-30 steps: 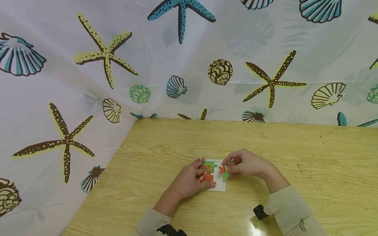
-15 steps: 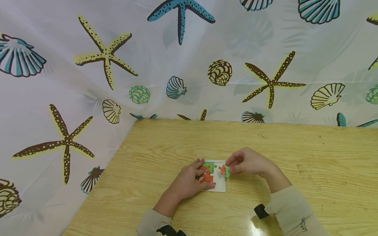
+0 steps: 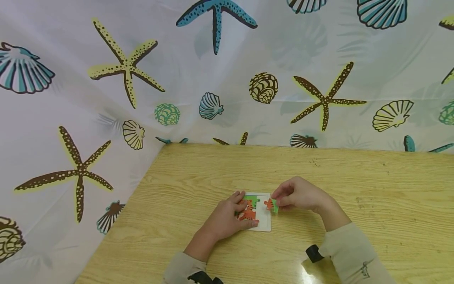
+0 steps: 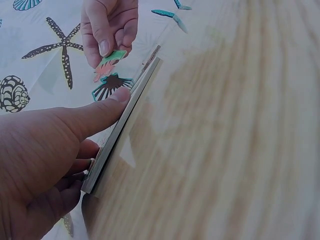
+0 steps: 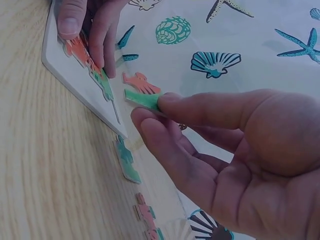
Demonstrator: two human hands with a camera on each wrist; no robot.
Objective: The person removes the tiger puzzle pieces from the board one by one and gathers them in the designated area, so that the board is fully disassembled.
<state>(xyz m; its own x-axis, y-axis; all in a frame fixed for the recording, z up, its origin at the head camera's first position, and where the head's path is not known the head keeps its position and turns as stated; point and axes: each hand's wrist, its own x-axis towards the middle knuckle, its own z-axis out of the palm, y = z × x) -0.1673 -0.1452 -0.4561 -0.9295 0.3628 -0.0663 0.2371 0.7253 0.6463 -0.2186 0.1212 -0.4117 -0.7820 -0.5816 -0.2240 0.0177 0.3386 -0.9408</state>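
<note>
A white puzzle board [image 3: 263,225] lies on the wooden table. Joined pieces [image 3: 249,213] with an orange striped animal on green fill its left side; the right side is bare white. My left hand [image 3: 227,216] rests on the board's left part, fingers spread over the pieces and thumb [image 4: 112,102] near the front edge. My right hand [image 3: 299,196] pinches an orange-and-green puzzle piece [image 5: 143,95] between thumb and fingertips, at the board's right edge. In the right wrist view, a green loose piece [image 5: 127,161] and an orange one [image 5: 146,216] lie beside the board, hidden in the head view.
A white curtain [image 3: 227,71] printed with shells and starfish hangs behind and left of the table [image 3: 198,173]. Black camera mounts sit at both wrists, the right one [image 3: 313,253] close above the tabletop.
My right hand has drawn slightly right with the pinched piece, which now overlaps the board's right edge. Its fingertips have shifted on the piece. My left hand has stayed in place.
</note>
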